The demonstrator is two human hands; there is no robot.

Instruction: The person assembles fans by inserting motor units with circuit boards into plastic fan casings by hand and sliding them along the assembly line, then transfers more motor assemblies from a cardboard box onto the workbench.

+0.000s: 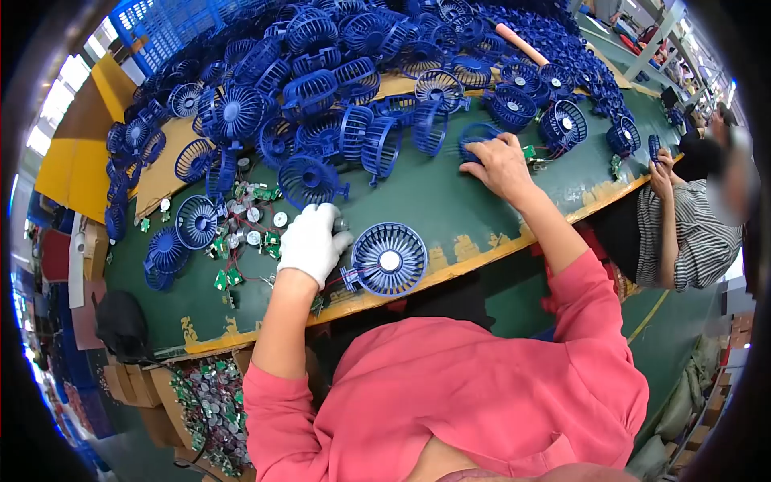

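Observation:
My left hand [312, 246], in a white glove, is above the table with its fingers bent. Between its thumb and forefinger shows a small grey motor [341, 224], partly hidden. My bare right hand [503, 169] grips the rim of a blue fan housing [480, 135] farther back. In front of me, near the table edge, lies a round blue fan housing [390, 259] with a white centre and a red wire at its left. Another blue housing [310, 181] rests just beyond my left fingertips. Loose motors with green circuit boards [254, 215] lie left of my gloved hand.
A large pile of blue fan housings [321, 88] covers the back of the green table [450, 209]. An orange-handled stick [522, 44] lies on it. A co-worker [691, 217] sits at the right. Below left stands a box of motors and boards [215, 410].

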